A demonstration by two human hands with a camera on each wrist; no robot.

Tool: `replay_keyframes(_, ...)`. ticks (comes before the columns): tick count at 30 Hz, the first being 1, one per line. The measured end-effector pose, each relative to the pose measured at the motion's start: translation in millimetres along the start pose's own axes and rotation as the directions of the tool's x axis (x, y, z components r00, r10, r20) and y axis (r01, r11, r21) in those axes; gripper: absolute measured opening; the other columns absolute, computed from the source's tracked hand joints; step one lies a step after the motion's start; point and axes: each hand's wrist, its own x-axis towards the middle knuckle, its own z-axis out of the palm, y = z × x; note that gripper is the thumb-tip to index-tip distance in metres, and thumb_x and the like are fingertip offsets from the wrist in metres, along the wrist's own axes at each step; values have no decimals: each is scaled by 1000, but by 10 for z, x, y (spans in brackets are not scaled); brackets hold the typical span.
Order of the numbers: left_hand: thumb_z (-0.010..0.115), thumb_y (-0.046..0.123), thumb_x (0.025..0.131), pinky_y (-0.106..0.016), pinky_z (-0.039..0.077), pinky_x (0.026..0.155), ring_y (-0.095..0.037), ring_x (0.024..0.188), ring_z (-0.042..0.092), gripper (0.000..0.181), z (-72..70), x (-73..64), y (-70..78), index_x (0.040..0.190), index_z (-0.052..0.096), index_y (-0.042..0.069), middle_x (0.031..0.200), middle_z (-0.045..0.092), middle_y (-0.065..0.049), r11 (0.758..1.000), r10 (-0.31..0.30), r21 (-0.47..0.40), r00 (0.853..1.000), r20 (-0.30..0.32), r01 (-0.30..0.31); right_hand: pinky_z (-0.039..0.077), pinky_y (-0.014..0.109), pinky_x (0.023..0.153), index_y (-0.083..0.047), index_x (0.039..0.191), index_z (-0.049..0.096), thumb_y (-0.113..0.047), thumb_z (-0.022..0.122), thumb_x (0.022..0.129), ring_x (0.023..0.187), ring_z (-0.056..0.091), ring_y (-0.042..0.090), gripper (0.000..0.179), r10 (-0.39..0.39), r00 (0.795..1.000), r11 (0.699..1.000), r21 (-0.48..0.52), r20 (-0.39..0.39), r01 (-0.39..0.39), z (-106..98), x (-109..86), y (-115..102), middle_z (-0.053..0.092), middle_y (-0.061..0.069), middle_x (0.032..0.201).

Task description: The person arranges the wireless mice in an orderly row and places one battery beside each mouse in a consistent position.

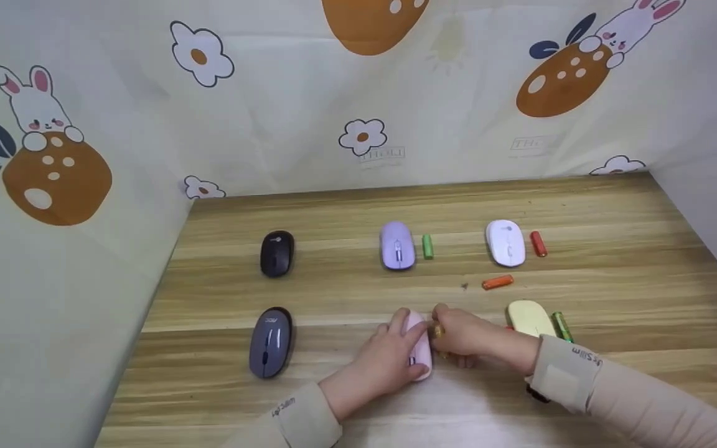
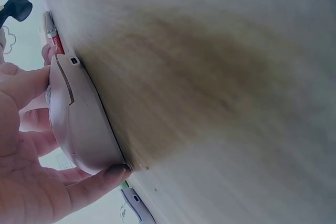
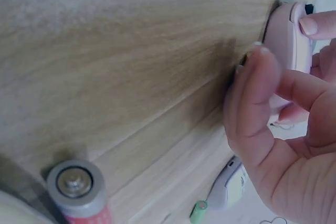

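My left hand [image 1: 380, 358] grips a pale pink computer mouse [image 1: 423, 354], fingers around its sides, and the mouse rests on the wooden table. In the left wrist view the pink mouse [image 2: 86, 124] shows its side and a small port at one end. Just right of it, my right hand [image 1: 465, 333] pinches a small yellow battery [image 1: 438, 331], mostly hidden by the fingers. The right wrist view shows that hand's curled fingers [image 3: 257, 93] close to the pink mouse [image 3: 281, 38]. A yellow mouse [image 1: 529, 318] lies by the right forearm, partly covered by the sleeve.
Along the back lie a black mouse [image 1: 277, 254], a purple mouse [image 1: 398, 246] with a green battery [image 1: 427, 247], and a white mouse [image 1: 506, 243] with a red battery [image 1: 539, 244]. Also on the table: an orange battery [image 1: 498, 282], another green battery [image 1: 561, 326], a grey-blue mouse [image 1: 270, 343].
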Motion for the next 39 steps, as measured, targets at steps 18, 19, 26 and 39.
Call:
replay_keyframes(18,65,43,80,-43,45,88,-36,109,50,66,-3,3,3,137,41,21,142,29,-18,999,-44,-16,997,57,45,45,35,47,-1,90,61,-8,60,83,60,57,21,10,-445,873,733,-641,-198,228,-1008,119,637,62,14,77)
replay_keyframes(19,65,43,80,-43,45,88,-36,109,50,66,-4,3,2,137,41,21,142,29,-18,999,-43,-15,997,58,44,44,34,45,-2,87,61,-7,61,82,58,56,21,8,-459,869,714,-660,-186,236,-1000,130,678,61,13,75)
replay_keyframes(26,65,42,80,-43,46,87,-36,109,50,66,-4,3,1,138,40,21,142,28,-17,999,-38,-22,998,56,39,36,32,39,-7,78,58,-5,66,75,47,44,17,9,-558,817,587,-765,-143,267,-922,223,818,51,7,66)
replay_keyframes(39,65,43,80,-43,47,86,-35,108,51,66,-4,9,5,138,40,22,142,28,-17,999,-38,-26,998,54,39,35,32,39,-10,75,54,-7,66,76,49,46,16,13,-532,839,576,-775,-115,259,-896,272,825,54,5,64)
